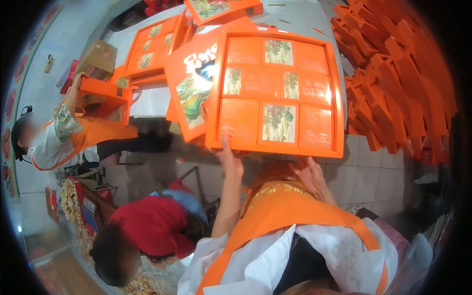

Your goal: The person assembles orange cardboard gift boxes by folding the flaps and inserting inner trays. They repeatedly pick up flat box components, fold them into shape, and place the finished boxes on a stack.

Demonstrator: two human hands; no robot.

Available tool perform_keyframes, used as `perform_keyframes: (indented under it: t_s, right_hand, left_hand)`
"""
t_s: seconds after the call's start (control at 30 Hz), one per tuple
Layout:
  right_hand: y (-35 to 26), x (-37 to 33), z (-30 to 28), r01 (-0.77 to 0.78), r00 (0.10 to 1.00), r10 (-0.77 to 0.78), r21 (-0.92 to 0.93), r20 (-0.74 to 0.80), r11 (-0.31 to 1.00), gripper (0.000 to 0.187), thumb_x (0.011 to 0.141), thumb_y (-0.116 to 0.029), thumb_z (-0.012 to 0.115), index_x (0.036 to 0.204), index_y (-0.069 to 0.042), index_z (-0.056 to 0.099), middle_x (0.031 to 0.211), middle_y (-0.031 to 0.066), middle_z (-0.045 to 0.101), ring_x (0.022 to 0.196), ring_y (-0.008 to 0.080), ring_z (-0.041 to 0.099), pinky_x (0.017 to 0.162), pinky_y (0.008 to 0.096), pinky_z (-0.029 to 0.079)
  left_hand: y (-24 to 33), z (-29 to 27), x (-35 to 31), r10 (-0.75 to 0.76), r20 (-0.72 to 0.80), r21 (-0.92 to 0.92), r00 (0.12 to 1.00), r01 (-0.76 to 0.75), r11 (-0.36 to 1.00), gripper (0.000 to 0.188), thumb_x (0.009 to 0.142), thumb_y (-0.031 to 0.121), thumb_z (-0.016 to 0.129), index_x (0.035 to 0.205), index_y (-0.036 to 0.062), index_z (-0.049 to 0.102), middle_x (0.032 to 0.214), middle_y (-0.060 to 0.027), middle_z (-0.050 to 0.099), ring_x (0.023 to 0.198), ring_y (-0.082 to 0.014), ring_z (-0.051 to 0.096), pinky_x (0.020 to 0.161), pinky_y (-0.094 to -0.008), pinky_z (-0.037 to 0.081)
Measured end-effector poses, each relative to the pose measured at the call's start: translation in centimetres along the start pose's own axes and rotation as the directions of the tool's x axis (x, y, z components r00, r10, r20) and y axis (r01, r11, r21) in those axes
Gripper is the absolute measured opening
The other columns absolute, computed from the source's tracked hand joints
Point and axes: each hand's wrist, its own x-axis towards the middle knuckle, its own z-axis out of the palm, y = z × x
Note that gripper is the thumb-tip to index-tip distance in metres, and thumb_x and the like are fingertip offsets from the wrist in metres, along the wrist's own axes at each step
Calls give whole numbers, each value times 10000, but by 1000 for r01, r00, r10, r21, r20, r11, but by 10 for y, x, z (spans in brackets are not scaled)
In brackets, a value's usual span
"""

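Note:
An orange gift box tray (338, 118) is in front of me, packed with several smaller orange boxes (306, 55), some showing a picture panel. My left hand (229, 161) grips its near left corner, thumb up on the front rim and the other fingers mostly hidden underneath. Along the near edge, right of the middle, my right hand (311, 175) holds the tray from below, its fingertips partly covered by the rim. Partly under the tray's left side lies an orange printed lid (191, 101) with a shiny glare on it.
Another filled orange tray (152, 42) sits on the white table (150, 102), with an orange box (221, 10) behind. Orange boxes (393, 83) pile up at right. A co-worker (64, 140) at left holds an orange box (103, 98); a person in red (152, 226) bends below.

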Motion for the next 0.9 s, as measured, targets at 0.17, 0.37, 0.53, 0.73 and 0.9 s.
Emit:
perform_keyframes:
  t_s: [0.17, 0.37, 0.53, 0.73, 0.9]
  right_hand:
    - [0, -3, 6, 70, 994, -54, -183, 91, 981, 494, 847, -89, 552, 1277, -214, 344, 1354, -52, 275, 1249, 200, 310, 981, 493, 300]
    - [-44, 26, -80, 175, 981, -184, -119, -69, 977, 438, 867, -208, 520, 1270, -123, 371, 1257, 60, 443, 1180, 257, 412, 963, 450, 364]
    - [-99, 1, -78, 247, 968, -251, -308, 27, 919, 497, 867, -350, 520, 1268, -93, 381, 1245, 77, 467, 1153, 255, 442, 944, 419, 405]
    - [-124, -64, -104, 9, 990, -42, -242, -132, 970, 553, 874, -374, 496, 1296, -54, 335, 1277, 97, 436, 1140, 251, 455, 933, 398, 418]
    - [-109, -122, -125, 145, 974, -184, -259, -134, 955, 607, 790, -306, 597, 1275, -40, 349, 1242, 111, 455, 1120, 256, 467, 932, 379, 419]
  left_hand:
    - [-28, 20, -10, 8, -84, -27, 996, -10, 1000, 560, 753, 334, 647, 1184, 209, 312, 979, -17, 542, 794, -158, 547, 586, -342, 475]
    - [-16, -1, 2, -68, 89, -31, 994, 71, 997, 362, 722, 175, 592, 1068, 113, 502, 992, -31, 571, 899, -176, 574, 726, -363, 507]
    - [30, -48, -23, -128, 115, 140, 985, 111, 984, 423, 707, 156, 573, 1114, 96, 474, 1023, -41, 573, 949, -185, 573, 825, -329, 481]
    - [21, -48, -60, -15, 251, 250, 968, -50, 967, 592, 719, 121, 563, 1251, 90, 307, 1108, -88, 481, 1015, -213, 505, 864, -384, 432]
    - [19, -20, -85, -107, 372, 453, 922, -80, 888, 748, 776, 247, 591, 1366, 102, 154, 1267, -107, 362, 1154, -229, 403, 960, -369, 339]
